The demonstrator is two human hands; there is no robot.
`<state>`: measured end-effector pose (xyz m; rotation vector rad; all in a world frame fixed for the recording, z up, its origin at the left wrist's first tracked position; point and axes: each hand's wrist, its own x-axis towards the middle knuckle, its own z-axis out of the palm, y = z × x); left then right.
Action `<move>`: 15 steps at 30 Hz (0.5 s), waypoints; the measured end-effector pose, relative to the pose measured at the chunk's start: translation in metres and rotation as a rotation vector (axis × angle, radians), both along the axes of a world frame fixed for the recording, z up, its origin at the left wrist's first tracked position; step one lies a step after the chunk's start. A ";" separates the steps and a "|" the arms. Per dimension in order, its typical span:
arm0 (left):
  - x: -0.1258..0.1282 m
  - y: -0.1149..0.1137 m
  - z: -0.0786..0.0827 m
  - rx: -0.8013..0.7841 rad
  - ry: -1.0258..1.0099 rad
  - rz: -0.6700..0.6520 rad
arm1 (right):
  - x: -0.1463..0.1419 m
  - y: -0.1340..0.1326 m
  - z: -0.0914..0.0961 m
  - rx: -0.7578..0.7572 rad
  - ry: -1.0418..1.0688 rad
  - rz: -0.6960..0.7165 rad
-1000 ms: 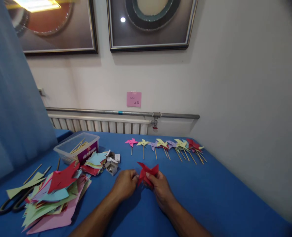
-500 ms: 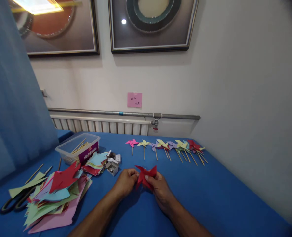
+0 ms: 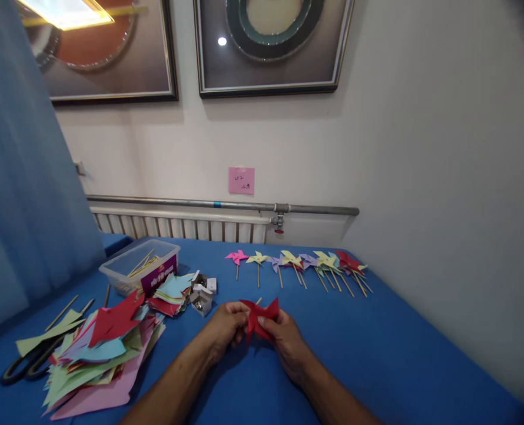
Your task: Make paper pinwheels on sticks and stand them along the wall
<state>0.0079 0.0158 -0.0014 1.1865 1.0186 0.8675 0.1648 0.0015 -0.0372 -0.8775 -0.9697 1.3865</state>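
Observation:
Both my hands meet over the blue table (image 3: 377,354) around a red paper pinwheel (image 3: 262,314). My left hand (image 3: 225,328) has its fingers curled and pinches the pinwheel's left side. My right hand (image 3: 287,339) grips its right side from below with closed fingers. A thin stick tip (image 3: 258,301) pokes out just above the red paper. A row of finished pinwheels on sticks (image 3: 301,262) lies beyond my hands, near the table's far edge.
A heap of cut coloured paper (image 3: 97,348) lies at the left, with black-handled scissors (image 3: 20,366) beside it. A clear plastic box of wooden sticks (image 3: 140,268) and a small white box (image 3: 201,295) stand behind the heap. A radiator and pipe (image 3: 217,206) run along the wall.
My hands have shifted slightly up and left with the red pinwheel, turning it a little between my fingers. A stick tip now shows above it.

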 end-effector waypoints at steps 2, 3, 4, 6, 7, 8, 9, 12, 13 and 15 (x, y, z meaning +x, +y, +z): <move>-0.001 0.001 -0.001 0.001 -0.023 -0.020 | 0.000 0.000 0.000 0.006 -0.009 0.005; -0.001 0.001 -0.001 0.002 -0.028 -0.030 | 0.000 0.000 0.000 0.008 -0.011 0.005; -0.001 0.001 -0.001 0.002 -0.030 -0.037 | 0.000 0.000 0.000 0.009 -0.011 0.005; -0.002 0.001 -0.002 0.005 -0.027 -0.043 | -0.001 0.000 0.002 0.016 -0.015 0.007; -0.001 0.002 -0.003 0.005 -0.020 -0.043 | -0.001 -0.001 0.002 0.021 -0.017 0.007; -0.001 0.003 -0.004 0.005 -0.013 -0.043 | -0.001 -0.001 0.003 0.026 -0.019 0.007; -0.001 0.003 -0.004 0.007 -0.005 -0.041 | -0.001 -0.002 0.004 0.029 -0.021 0.007; -0.001 0.005 -0.004 0.029 0.058 -0.023 | -0.002 -0.004 0.006 0.016 -0.010 -0.001; -0.002 0.005 -0.003 0.065 0.098 -0.014 | -0.002 -0.004 0.006 0.006 -0.002 -0.009; -0.003 0.004 0.001 0.211 0.221 -0.001 | -0.003 -0.003 0.006 -0.016 0.016 -0.037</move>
